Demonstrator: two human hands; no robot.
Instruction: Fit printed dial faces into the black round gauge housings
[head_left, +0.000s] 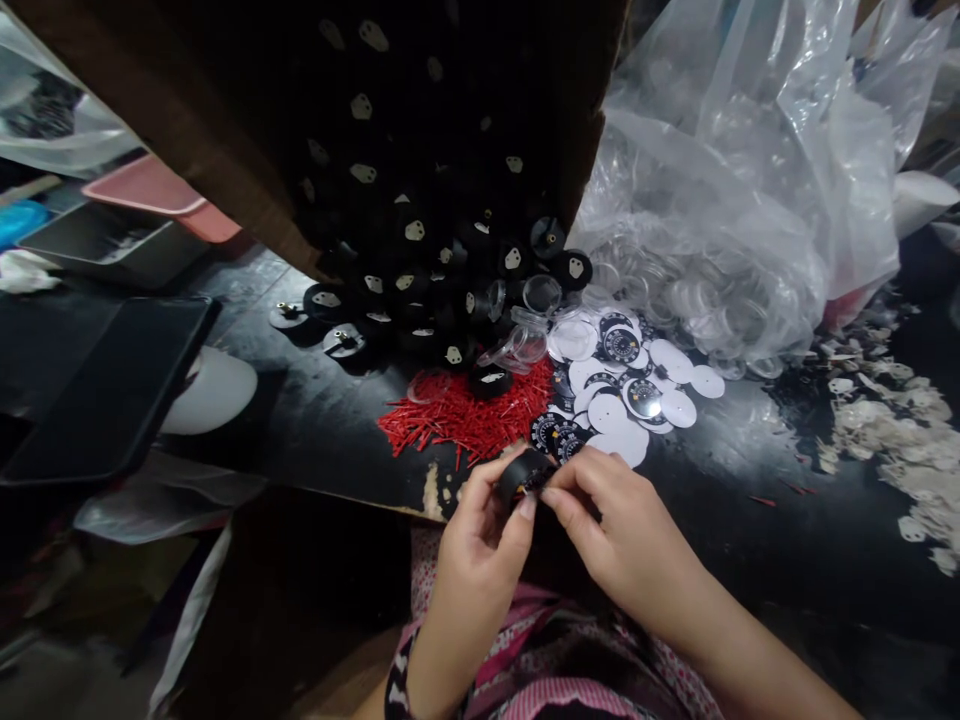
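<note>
My left hand (pixel 487 540) is closed round a small black gauge housing (pixel 517 476), held on its side just in front of the table edge. The fingertips of my right hand (pixel 619 520) are pinched at the housing's right rim, and whatever they hold there is hidden. Just beyond my hands lies a heap of red pointer needles (pixel 472 410). To its right, round dial faces (pixel 611 415) are scattered, some white side up, some black with printed scales. Clear plastic rings (pixel 529 340) lie behind them.
A large cardboard box (pixel 247 150) lies open, spilling black housings (pixel 405 285). At right stand a clear plastic bag (pixel 750 200) of clear covers and a heap of small flat metal plates (pixel 900 440). A phone (pixel 112 385) leans on a white cup (pixel 214 395) at left.
</note>
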